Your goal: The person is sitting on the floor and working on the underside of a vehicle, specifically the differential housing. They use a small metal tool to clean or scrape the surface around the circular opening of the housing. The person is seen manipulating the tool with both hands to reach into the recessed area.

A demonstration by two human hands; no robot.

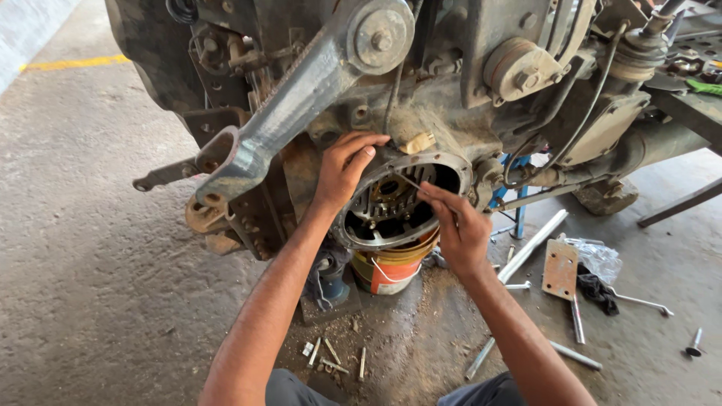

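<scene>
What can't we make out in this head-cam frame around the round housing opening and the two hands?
- Thin metal tool in the right hand: too small to identify; its tip vanishes among the gear parts.
- Left hand fingertips: curled over the rusty round housing rim, contact hidden.
- Orange and yellow bucket: top hidden by the housing.
- Grey bolts on the floor: too small to type.
- Machine body: cut off by the top edge.

Count, head view:
- Hands: 2, the left hand [344, 167] and right hand [457, 229].
- Round housing opening [398, 203]: 1.
- Bucket [391, 269] beneath it: 1.
- Loose bolts [335, 357] on floor near the knees: about 5.
- Flat rusty plate [561, 269]: 1.
- Long metal bar [532, 244]: 1.
</scene>
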